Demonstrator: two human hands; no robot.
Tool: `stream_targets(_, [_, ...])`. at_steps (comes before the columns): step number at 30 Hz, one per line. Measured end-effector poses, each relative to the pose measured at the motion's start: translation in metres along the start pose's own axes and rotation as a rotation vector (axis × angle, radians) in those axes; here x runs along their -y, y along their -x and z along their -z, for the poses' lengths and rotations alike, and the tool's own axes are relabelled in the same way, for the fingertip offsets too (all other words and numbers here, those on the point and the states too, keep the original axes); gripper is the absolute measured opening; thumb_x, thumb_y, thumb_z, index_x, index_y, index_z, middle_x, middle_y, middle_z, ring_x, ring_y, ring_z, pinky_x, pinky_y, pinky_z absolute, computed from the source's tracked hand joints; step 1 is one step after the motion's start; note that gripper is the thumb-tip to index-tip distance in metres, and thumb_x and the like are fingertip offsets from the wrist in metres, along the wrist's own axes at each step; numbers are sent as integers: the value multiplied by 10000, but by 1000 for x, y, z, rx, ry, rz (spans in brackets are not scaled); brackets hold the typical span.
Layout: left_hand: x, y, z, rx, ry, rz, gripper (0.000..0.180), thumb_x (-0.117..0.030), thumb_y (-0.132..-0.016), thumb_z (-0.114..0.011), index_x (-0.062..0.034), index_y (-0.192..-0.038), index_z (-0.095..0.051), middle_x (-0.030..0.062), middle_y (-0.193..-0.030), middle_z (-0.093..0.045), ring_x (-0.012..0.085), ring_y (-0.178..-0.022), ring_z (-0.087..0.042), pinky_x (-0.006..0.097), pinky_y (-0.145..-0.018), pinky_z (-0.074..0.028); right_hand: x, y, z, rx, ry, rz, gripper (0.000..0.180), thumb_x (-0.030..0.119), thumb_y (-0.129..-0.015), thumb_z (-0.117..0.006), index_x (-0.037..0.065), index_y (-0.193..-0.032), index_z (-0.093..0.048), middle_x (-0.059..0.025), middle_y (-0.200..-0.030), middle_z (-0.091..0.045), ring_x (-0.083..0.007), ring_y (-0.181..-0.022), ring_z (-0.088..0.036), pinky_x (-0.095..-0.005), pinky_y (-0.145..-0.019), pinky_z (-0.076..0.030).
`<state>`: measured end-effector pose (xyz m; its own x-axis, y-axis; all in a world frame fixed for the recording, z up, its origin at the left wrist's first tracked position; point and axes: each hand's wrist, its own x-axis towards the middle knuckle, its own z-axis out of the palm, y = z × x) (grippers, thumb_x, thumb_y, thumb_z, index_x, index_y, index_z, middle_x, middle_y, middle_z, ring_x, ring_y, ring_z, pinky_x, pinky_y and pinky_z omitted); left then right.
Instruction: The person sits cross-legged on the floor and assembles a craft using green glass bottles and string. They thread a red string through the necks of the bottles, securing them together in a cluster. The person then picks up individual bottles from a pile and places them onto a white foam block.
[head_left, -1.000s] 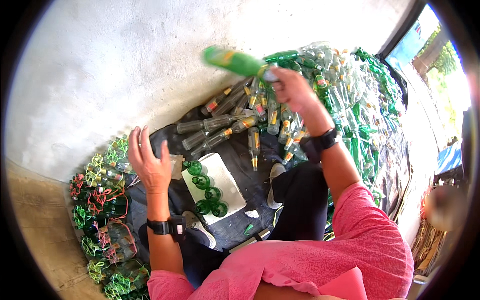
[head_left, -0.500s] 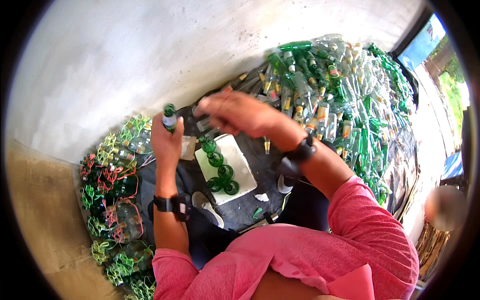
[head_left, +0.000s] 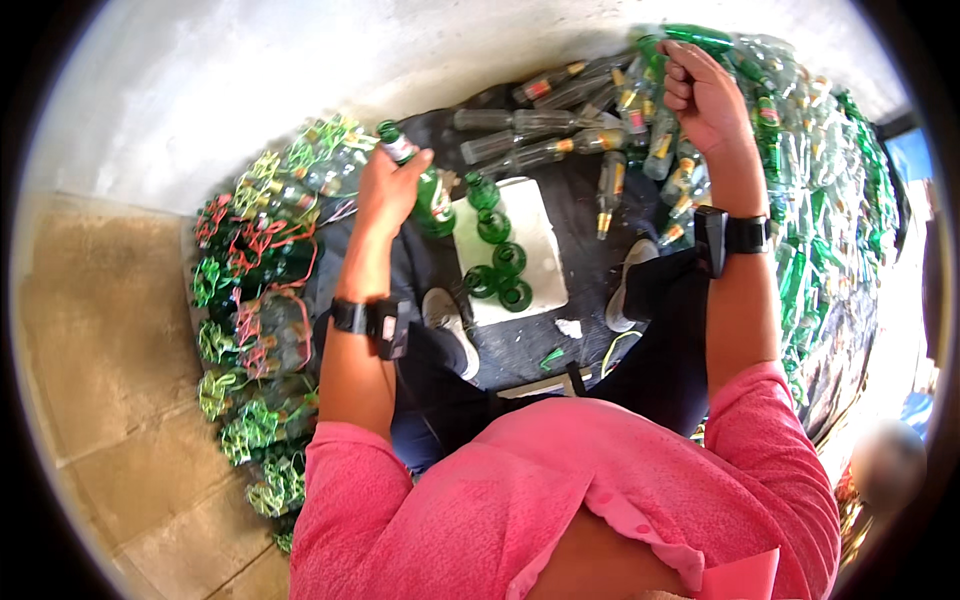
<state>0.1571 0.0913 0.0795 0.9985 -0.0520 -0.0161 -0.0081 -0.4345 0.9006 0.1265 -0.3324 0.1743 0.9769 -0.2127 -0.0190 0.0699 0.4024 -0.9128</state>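
From the head view, our left hand (head_left: 388, 190) is wrapped around a green bottle (head_left: 420, 180) above the white board (head_left: 535, 270) of standing green bottles (head_left: 497, 255). Our right hand (head_left: 705, 95) is fisted over the bottle pile (head_left: 800, 150), contents unclear. Lowered carelessly, the held bottle could topple the standing ones.

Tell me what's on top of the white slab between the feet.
Five green bottles stand upright on the white slab, seen from above, in a rough line along its left side. The rest of the top is bare. What lies beneath the slab is hidden.
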Motion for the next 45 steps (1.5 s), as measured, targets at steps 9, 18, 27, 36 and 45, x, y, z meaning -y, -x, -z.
stream_targets(9, [8, 22, -9, 102, -126, 142, 291, -277, -870, -822, 0, -952, -787, 100, -869, -772, 193, -788, -704, 367, -720, -535, 8, -1, 4, -12, 27, 8, 198, 139, -1046, -657, -27, -1146, -697, 37, -797, -511, -53, -651, -409, -220, -555, -334])
stream_targets(18, [62, 26, -19, 207, -512, 118, 440, -405, -758, -818, -10, -948, -777, 179, -871, -768, 344, -842, -747, 418, -758, -558, -15, 5, -18, -35, 578, 13, 227, 219, -992, -719, 26, -1111, -743, 40, -759, -562, -49, -634, -448, -237, -573, -380])
stream_targets(27, [86, 33, -39, 258, -562, 54, 529, -446, -719, -752, 48, -908, -766, 278, -917, -747, 420, -905, -741, 465, -828, -588, -136, 57, -101, 770, 1467, 114, 419, 358, -939, -708, 75, -1246, -687, -185, -1084, -753, -411, -1063, -698, -517, -913, -557])
stream_targets(36, [81, 46, -46, 335, -654, 76, 452, -429, -814, -814, -16, -999, -788, 252, -970, -753, 420, -934, -731, 480, -833, -570, -200, 76, -126, 857, 1661, 161, 337, 341, -920, -732, 115, -1158, -659, -168, -1036, -743, -387, -1034, -718, -524, -854, -565])
stream_targets(45, [89, 49, -51, 387, -677, 37, 437, -431, -816, -800, -19, -961, -784, 258, -919, -734, 444, -891, -715, 501, -791, -563, -225, 63, -121, 858, 1634, 154, 207, 218, -898, -691, 94, -1059, -655, -195, -931, -731, -430, -934, -716, -554, -786, -567])
